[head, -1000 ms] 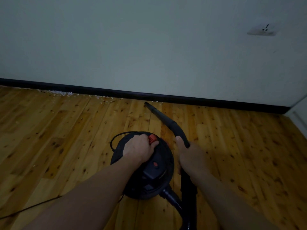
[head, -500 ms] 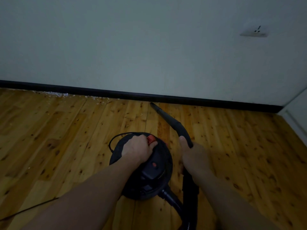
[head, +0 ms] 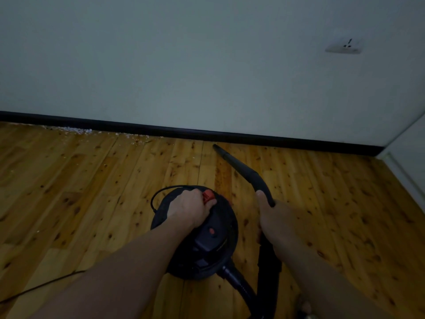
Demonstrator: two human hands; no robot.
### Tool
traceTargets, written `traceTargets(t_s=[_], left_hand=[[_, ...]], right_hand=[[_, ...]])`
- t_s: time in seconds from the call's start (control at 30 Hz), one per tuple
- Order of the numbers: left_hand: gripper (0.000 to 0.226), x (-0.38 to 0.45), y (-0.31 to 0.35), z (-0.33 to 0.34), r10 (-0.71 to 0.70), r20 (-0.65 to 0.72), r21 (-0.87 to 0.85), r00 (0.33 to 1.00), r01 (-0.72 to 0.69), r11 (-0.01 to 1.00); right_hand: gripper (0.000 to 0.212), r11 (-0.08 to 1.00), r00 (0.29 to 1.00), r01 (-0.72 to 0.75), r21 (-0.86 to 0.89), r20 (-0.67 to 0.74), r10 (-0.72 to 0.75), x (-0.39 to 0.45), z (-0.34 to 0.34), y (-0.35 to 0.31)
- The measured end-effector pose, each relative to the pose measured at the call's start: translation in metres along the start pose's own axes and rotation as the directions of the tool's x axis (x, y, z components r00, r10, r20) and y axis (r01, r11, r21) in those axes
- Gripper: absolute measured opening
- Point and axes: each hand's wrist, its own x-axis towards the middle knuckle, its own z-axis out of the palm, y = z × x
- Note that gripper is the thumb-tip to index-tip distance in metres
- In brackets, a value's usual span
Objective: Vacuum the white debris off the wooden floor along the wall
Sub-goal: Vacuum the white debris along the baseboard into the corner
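Note:
A round black canister vacuum stands on the wooden floor in front of me. My left hand grips its top handle, beside a red part. My right hand holds the black curved wand; the narrow nozzle tip sits low over the floor just short of the black baseboard. White debris lies along the baseboard at the left, with a thinner scatter nearer the nozzle.
The white wall carries a socket at upper right. A second wall forms a corner at the right. The vacuum's hose runs back toward me, and a thin black cord trails over the floor at lower left.
The nozzle swung right between the first two frames and has since held near the baseboard. Both hands keep their holds, and the canister has not visibly shifted.

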Motion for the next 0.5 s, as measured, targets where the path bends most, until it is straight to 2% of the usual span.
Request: traceTargets(t_s=[0.17, 0.33, 0.5], left_hand=[[0.052, -0.01, 0.0, 0.002, 0.013, 0.008, -0.001, 1.0, -0.013, 1.0], [0.053, -0.026, 0.0, 0.006, 0.011, -0.007, 0.033, 1.0, -0.011, 0.999], [0.05, -0.039, -0.001, 0.008, -0.012, -0.025, 0.035, 1.0, 0.013, 0.999]], right_hand=[[0.059, 1.0, 1.0, 0.009, 0.0, -0.012, -0.009, -0.012, -0.007, 0.007], [0.071, 1.0, 1.0, 0.03, 0.009, -0.004, -0.03, -0.029, -0.007, 0.014], [0.062, 0.997, 0.996, 0.068, 0.032, 0.053, -0.07, -0.038, -0.015, 0.023]])
